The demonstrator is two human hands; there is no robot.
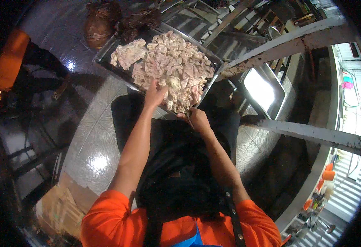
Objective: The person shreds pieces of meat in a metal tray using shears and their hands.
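A metal tray point(220, 66) lies before me, tilted in the view, its near edge close to my lap. Pale, crumpled pieces of raw meat or skin point(180, 58) are heaped across it, with a separate flat clump point(129, 54) at the left. At the heap's near-left side, my left hand point(155, 95) pinches a small pale piece point(162, 82) between thumb and fingers. My right hand point(199, 119) grips a thin metal tool point(190, 120) by the tray's near corner. The tool looks like a knife or scissors; the fist partly hides it.
Dark plastic bags point(101, 27) sit beyond the tray's left end. Rusty pale metal beams point(310, 131) cross at the right, near another metal tray point(262, 91) standing tilted. Flattened cardboard point(61, 207) lies lower left on the tiled floor point(97, 145). Another person's orange garment point(10, 61) shows at left.
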